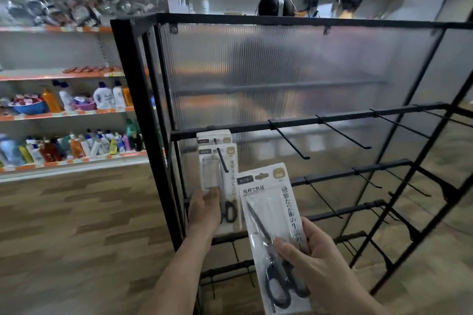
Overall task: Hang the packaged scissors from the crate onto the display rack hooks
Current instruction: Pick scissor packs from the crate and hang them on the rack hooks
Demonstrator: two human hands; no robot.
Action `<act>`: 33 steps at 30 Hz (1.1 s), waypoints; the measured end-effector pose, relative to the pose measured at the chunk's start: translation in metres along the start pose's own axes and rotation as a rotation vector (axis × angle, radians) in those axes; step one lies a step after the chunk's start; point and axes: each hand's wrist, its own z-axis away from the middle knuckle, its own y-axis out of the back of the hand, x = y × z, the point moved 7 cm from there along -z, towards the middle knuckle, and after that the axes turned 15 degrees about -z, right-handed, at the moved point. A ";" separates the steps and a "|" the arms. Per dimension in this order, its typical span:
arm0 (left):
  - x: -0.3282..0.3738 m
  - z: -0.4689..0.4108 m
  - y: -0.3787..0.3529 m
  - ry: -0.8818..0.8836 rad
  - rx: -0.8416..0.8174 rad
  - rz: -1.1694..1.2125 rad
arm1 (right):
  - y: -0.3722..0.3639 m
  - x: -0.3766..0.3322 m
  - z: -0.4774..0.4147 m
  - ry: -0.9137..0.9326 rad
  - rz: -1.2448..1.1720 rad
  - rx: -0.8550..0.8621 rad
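Right hand (320,261) grasps a scissors pack (271,212) by its lower half, near and just right of the hung packs (211,174) on the leftmost hook (222,160) of the display rack (142,110). Left hand (204,208), fingers extended, rests against the front hung pack.

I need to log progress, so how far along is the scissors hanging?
Done: at least two packs hang on the leftmost hook, the left hand touching the front one. In hand: the right hand grips another pack, not yet hung. Left: the other hooks are bare; the crate is out of view.
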 end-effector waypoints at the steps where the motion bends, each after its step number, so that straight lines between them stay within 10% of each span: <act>1: 0.002 -0.007 0.000 0.006 -0.010 0.019 | -0.003 0.002 -0.002 -0.005 0.000 0.006; 17: -0.012 -0.049 0.007 0.202 0.157 0.097 | -0.047 0.019 -0.028 0.031 -0.087 0.076; 33: -0.008 0.045 0.039 -0.133 -0.227 0.041 | -0.050 0.051 -0.064 -0.019 0.013 0.190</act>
